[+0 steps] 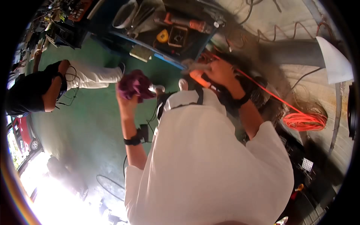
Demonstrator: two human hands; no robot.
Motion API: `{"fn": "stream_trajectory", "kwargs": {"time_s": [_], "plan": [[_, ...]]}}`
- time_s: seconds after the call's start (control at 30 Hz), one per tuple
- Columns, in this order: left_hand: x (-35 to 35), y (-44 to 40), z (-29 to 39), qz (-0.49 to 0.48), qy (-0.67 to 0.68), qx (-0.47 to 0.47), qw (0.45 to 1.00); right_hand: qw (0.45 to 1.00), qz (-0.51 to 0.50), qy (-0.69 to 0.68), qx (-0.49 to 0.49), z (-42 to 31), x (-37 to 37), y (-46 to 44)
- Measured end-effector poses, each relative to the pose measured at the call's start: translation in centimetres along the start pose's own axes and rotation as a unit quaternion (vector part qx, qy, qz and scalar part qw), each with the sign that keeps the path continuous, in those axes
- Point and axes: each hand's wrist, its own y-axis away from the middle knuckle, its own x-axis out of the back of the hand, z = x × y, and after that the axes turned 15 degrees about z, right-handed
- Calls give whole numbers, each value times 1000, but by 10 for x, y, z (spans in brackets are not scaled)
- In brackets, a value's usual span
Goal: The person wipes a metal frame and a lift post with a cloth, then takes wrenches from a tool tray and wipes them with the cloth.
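- L hand (128,103): closed on maroon cloth (135,85), bunched, no clear long axis, near blue tray (154,51).
- R hand (224,75): nr tray corner, blurred, can't tell grip.
- Tray: orange tool (187,23) lying L–R, yellow item (162,36), sm. box (178,36).

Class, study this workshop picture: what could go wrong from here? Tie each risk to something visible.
The orange cord stretches from its coil towards the right hand, so an arm or foot might snag it.

The purple cloth bunched in the left hand has loose folds that may catch on something nearby.

The yellow item and other things crowd the blue cart; a careless reach could knock something off.
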Motion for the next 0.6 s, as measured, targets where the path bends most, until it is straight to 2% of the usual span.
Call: {"fn": "stream_trajectory", "kwargs": {"time_s": [0.03,0.07,0.13,0.17,0.23,0.27,0.33,0.5,0.6], "plan": [[-19,6,1,-41,62,1,997,1000,-17,-16,-10,-15,2,-3],[-35,11,1,-52,128,98,986,1000,-3,-9,15,-28,-1,-3],[-67,21,5,-96,143,127,977,999,15,-3,49,-41,-8,-3],[-79,24,10,-129,90,61,986,996,21,12,85,-45,-9,-5],[-86,22,48,-157,-91,36,983,990,34,26,132,-52,-13,-7],[-83,23,51,-148,-94,26,984,988,37,21,150,-53,-14,-6],[-77,23,51,-139,-216,52,965,982,46,16,180,-57,-13,-7],[-64,27,53,-120,-199,23,972,981,-25,35,189,-61,-15,-12],[-48,22,61,-149,-206,49,966,979,12,0,203,-59,-17,-13]]}}
